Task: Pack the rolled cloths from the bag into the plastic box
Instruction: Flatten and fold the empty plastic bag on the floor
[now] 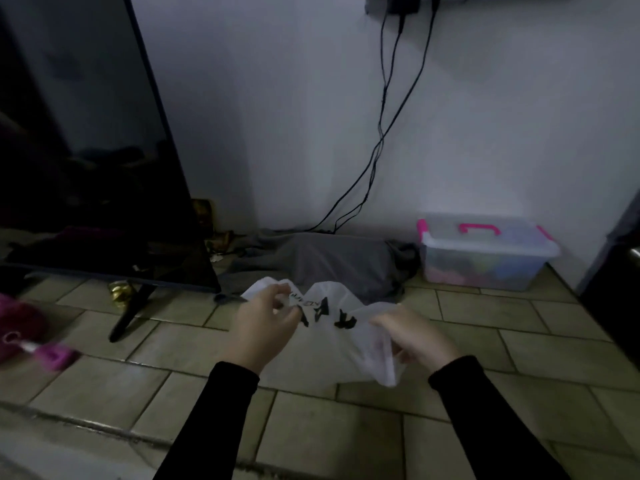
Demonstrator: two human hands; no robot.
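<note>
White plastic bag (346, 327): left hand (263, 327) and right hand (412, 337) pinch its rim; mouth should be spread wide before reaching inside.

Plastic box (485, 252) contents blurred

Pretty dim overall, with a cold bluish-grey cast and no lamp in sight. The pale plastered wall (294, 109) is the brightest patch, fading into shadow toward the corners. The big black glossy flat screen (86, 150) on the left only gives murky reflections, no real glare. Everything's soft and a bit smeared: the white crinkly plastic bag with black print (332, 327) is blurred, and the pink items (31, 337) at the left edge are streaked. Wide-angle bending shows in the greenish floor tiles (346, 438) near the edges.
</note>
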